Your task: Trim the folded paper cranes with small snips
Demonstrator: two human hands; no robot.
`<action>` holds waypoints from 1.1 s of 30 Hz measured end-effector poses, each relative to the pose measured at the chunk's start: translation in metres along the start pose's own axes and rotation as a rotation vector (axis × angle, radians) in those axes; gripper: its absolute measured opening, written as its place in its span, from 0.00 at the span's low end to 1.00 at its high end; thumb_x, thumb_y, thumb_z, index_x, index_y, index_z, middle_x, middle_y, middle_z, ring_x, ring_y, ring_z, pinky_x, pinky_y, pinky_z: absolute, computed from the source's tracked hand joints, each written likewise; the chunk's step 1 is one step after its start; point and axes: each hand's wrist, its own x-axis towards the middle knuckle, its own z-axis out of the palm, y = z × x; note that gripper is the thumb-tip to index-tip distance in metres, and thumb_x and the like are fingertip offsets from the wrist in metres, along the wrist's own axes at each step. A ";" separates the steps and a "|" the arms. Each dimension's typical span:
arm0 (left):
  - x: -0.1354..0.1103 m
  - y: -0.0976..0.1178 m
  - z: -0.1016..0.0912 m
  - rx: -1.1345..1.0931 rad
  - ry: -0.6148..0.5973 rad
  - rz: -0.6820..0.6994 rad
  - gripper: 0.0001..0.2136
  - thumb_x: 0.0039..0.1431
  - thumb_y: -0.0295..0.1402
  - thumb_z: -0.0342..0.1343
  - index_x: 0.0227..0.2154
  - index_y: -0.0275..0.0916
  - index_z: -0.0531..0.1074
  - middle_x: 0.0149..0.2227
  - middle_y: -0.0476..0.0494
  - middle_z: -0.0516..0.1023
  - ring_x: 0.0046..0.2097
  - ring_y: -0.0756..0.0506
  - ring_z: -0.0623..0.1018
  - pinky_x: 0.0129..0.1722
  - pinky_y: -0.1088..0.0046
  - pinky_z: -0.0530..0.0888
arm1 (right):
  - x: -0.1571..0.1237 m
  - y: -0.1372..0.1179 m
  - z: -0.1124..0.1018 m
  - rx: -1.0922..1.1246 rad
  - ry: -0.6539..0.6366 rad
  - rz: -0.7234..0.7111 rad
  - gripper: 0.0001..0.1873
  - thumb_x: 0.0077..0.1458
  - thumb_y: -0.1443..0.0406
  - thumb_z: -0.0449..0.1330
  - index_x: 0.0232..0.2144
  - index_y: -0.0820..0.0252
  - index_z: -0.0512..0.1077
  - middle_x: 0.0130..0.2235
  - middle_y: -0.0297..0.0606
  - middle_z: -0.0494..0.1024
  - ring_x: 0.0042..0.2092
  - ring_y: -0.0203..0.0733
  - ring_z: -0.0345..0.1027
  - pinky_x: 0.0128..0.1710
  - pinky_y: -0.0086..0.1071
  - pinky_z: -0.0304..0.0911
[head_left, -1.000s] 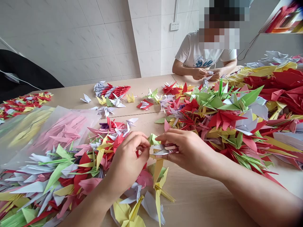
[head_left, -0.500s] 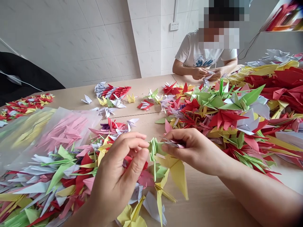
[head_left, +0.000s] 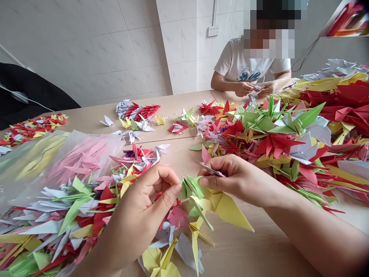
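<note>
left hand (head_left: 150,206): thumb and forefinger pinching one side of green paper crane (head_left: 191,187). right hand (head_left: 240,179): pinching the opposite side; slim bladed tool (head_left: 211,169) also held. crane position: between both hands. yellow paper crane (head_left: 232,211): just below right hand. crane heap (head_left: 72,207): beside left hand.

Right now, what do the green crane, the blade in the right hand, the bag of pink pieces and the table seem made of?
Green crane: matte paper, by its crisp creases and flat facets.
Blade: probably metal, thin and grey; too small to be sure.
Bag: likely plastic film, cloudy and see-through.
Table: smooth, pale brown, perhaps wood or laminate.
</note>
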 end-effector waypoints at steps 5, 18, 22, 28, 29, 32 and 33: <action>0.007 0.004 -0.001 -0.468 -0.094 -0.175 0.07 0.58 0.36 0.67 0.33 0.46 0.73 0.28 0.55 0.69 0.27 0.54 0.67 0.25 0.86 0.69 | -0.001 -0.002 -0.002 0.089 -0.068 0.018 0.18 0.51 0.54 0.70 0.27 0.62 0.71 0.24 0.27 0.62 0.27 0.32 0.50 0.27 0.29 0.48; 0.009 0.002 -0.002 -0.574 -0.131 -0.218 0.11 0.52 0.33 0.72 0.36 0.46 0.77 0.33 0.55 0.71 0.31 0.56 0.73 0.30 0.88 0.73 | -0.005 -0.004 -0.001 0.081 -0.042 -0.033 0.16 0.51 0.57 0.72 0.29 0.62 0.73 0.25 0.26 0.65 0.27 0.30 0.54 0.27 0.27 0.50; 0.012 0.004 -0.003 -0.626 -0.087 -0.165 0.08 0.54 0.35 0.71 0.36 0.46 0.77 0.30 0.54 0.73 0.30 0.55 0.72 0.30 0.86 0.71 | -0.010 -0.006 -0.008 -0.006 -0.044 -0.041 0.16 0.56 0.53 0.67 0.31 0.61 0.74 0.26 0.28 0.68 0.27 0.32 0.56 0.26 0.27 0.51; 0.010 0.004 0.000 -0.557 -0.135 -0.153 0.06 0.61 0.37 0.65 0.36 0.46 0.74 0.30 0.55 0.71 0.30 0.54 0.69 0.30 0.85 0.69 | -0.013 -0.008 -0.003 -0.148 0.162 -0.169 0.13 0.58 0.55 0.66 0.32 0.59 0.78 0.30 0.31 0.71 0.32 0.34 0.60 0.31 0.28 0.55; 0.010 0.003 0.000 -0.532 -0.146 -0.148 0.05 0.63 0.36 0.63 0.35 0.45 0.73 0.30 0.55 0.71 0.31 0.54 0.68 0.31 0.85 0.68 | -0.012 -0.008 -0.001 -0.149 0.137 -0.155 0.13 0.58 0.55 0.67 0.31 0.59 0.77 0.29 0.30 0.70 0.31 0.34 0.59 0.30 0.28 0.54; 0.010 0.001 0.003 -0.472 -0.176 -0.123 0.06 0.67 0.36 0.59 0.34 0.45 0.69 0.29 0.55 0.67 0.30 0.54 0.65 0.29 0.84 0.66 | -0.011 -0.004 0.007 -0.138 0.043 -0.109 0.15 0.54 0.56 0.69 0.26 0.61 0.74 0.24 0.26 0.63 0.26 0.31 0.52 0.25 0.28 0.48; 0.010 0.000 0.004 -0.457 -0.174 -0.107 0.06 0.67 0.37 0.59 0.34 0.45 0.69 0.29 0.55 0.66 0.31 0.54 0.64 0.30 0.84 0.66 | -0.010 -0.002 0.009 -0.117 0.026 -0.104 0.17 0.54 0.57 0.70 0.24 0.61 0.72 0.23 0.25 0.61 0.26 0.31 0.50 0.24 0.28 0.46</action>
